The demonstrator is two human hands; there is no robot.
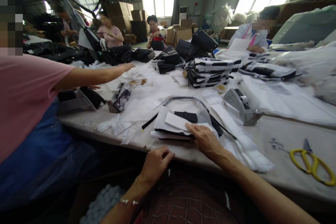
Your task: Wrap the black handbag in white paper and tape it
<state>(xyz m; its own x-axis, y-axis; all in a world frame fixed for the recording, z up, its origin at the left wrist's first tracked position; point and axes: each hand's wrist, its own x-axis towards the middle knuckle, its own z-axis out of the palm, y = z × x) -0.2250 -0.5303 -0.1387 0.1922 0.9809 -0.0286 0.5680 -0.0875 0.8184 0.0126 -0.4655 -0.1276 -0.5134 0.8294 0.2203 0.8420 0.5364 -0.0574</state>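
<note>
A dark handbag with white wrapping lies flat in front of me, its curved handle in clear plastic pointing away. A folded white strip rests across it beside a black strap tab. My right hand lies over the bag's near right part, fingers stretched out and touching the white material; its thumb is partly hidden. At the table's front edge, just short of the bag, my left hand is closed with curled fingers. Whatever it may hold is hidden.
Yellow-handled scissors lie at right. Grey tape dispensers flank the bag, with white strips nearby. Stacked wrapped bags stand behind. A co-worker's arm reaches in from the left. Pale balls fill a box below.
</note>
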